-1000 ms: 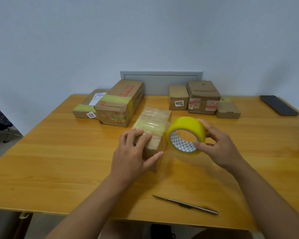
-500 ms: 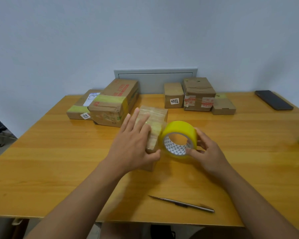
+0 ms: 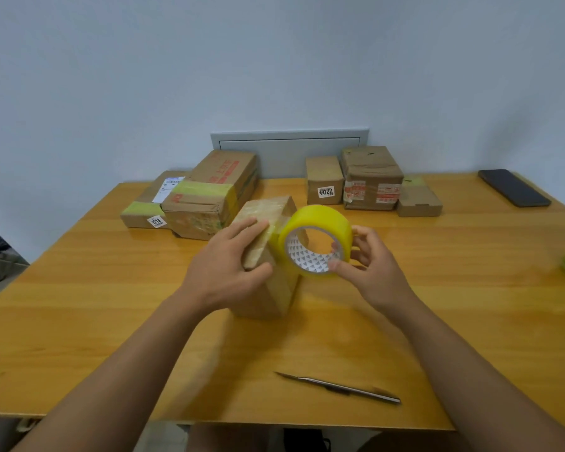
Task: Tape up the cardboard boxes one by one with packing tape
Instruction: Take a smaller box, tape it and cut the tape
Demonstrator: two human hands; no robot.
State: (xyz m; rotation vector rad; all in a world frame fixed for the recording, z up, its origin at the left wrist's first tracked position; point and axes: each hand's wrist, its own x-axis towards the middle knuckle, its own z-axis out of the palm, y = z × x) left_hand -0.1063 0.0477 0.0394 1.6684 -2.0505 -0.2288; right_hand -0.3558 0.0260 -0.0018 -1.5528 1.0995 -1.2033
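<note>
The left hand (image 3: 224, 265) now lies flatter on the box (image 3: 268, 256) at mid-tabletop (image 3: 79, 288), fingers straight, pressing. The right hand's (image 3: 369, 269) fingers grip the yellow tape roll (image 3: 317, 243), raised higher beside the box's top edge.

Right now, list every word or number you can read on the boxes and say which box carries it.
"1218": white sticker on the flat box at far left.
"7204", upside down: white sticker on the small box at the back.
Red print on the big box: unreadable.
Shipping label, red-and-white tape: too small to read.
</note>
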